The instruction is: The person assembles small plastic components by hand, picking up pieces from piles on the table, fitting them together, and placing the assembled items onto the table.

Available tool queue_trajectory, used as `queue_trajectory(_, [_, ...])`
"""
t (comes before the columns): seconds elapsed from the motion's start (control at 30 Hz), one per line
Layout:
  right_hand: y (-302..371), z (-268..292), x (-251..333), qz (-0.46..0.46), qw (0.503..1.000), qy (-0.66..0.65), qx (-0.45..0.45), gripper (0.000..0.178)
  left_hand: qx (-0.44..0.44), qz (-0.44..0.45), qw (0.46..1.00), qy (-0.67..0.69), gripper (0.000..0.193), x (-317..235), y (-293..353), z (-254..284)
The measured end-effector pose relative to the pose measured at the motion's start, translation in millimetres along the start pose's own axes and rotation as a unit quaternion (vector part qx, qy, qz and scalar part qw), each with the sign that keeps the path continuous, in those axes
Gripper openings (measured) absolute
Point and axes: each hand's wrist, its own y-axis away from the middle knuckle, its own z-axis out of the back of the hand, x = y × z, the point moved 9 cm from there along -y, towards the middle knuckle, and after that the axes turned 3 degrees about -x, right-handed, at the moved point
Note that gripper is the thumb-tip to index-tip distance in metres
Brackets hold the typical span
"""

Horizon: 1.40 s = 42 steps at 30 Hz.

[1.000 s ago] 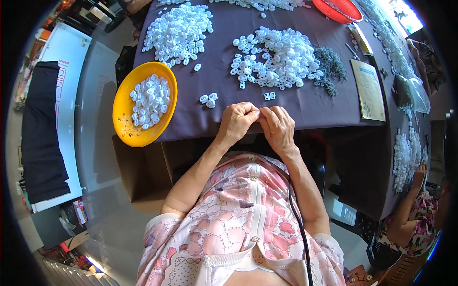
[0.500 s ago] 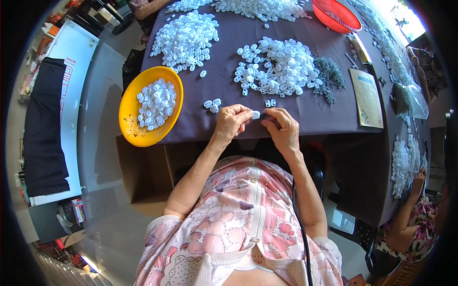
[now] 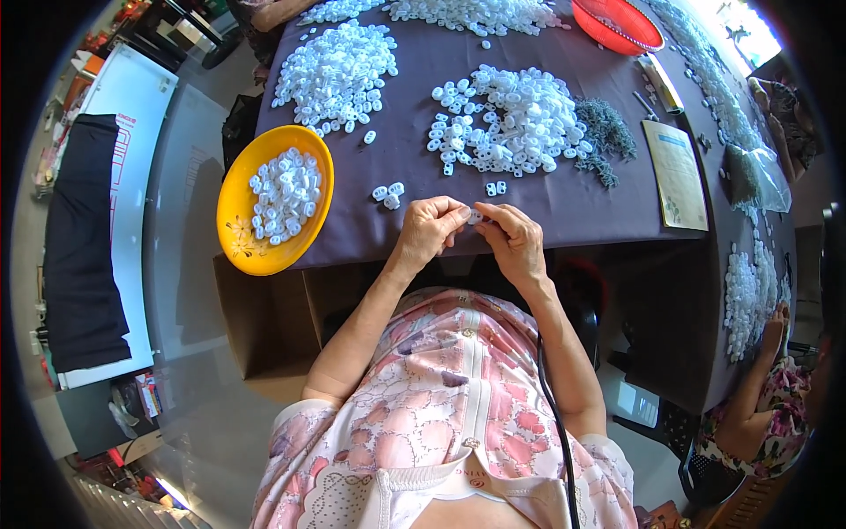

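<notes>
A small white oval plastic piece with two holes (image 3: 475, 217), which looks like a cord lock, is pinched between thumb and finger of my left hand (image 3: 428, 231) over the table's near edge. My right hand (image 3: 513, 240) has its thumb and forefinger closed against the piece's right side. Whether a smaller part sits in the right fingers is hidden. Just beyond my right hand lie two similar white pieces (image 3: 496, 189). A small group of white pieces (image 3: 389, 195) rests left of my left hand.
A yellow bowl (image 3: 231, 207) of white pieces stands at the table's left edge. Beyond my hands lie heaps of white pieces (image 3: 529, 119) and a tangle of small grey springs (image 3: 606, 141). Farther right are a paper envelope (image 3: 677, 176) and a red basket (image 3: 608, 33). A co-worker's arm (image 3: 753, 419) shows at right.
My right hand has moved left, and its fingertips now meet the white piece in my left hand. The left hand has barely moved. The view has shifted slightly.
</notes>
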Motion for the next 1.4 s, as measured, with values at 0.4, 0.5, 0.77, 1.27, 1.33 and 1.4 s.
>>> queue_trajectory(0.4, [0.2, -1.4, -5.5, -0.017, 1.000, -0.024, 0.007, 0.023, -0.009, -0.095, 0.995, 0.034, 0.021, -7.6, 10.7, -4.1])
queue_trajectory(0.5, [0.9, -2.4, -7.5, -0.020, 0.999, -0.021, 0.015, 0.023, 0.003, -0.111, 0.994, 0.011, 0.020, -10.8, 11.6, -6.4])
queue_trajectory(0.77, [6.5, -10.1, -15.0, -0.126, 0.985, -0.114, 0.037, 0.028, 0.001, -0.122, 0.992, 0.027, 0.019, -6.2, 10.9, -6.2])
queue_trajectory(1.27, [14.5, -14.2, -29.6, -0.202, 0.967, -0.152, 0.040, 0.024, -0.021, -0.158, 0.987, 0.014, 0.014, -3.1, 8.5, -7.6])
queue_trajectory(1.33, [15.0, -14.1, -31.8, -0.205, 0.965, -0.162, 0.033, 0.024, -0.022, -0.161, 0.987, 0.008, 0.014, -3.3, 8.1, -8.3])
queue_trajectory(1.4, [14.9, -15.0, -34.5, -0.214, 0.962, -0.166, 0.035, 0.025, -0.027, -0.169, 0.985, -0.007, 0.014, -5.4, 7.0, -8.2])
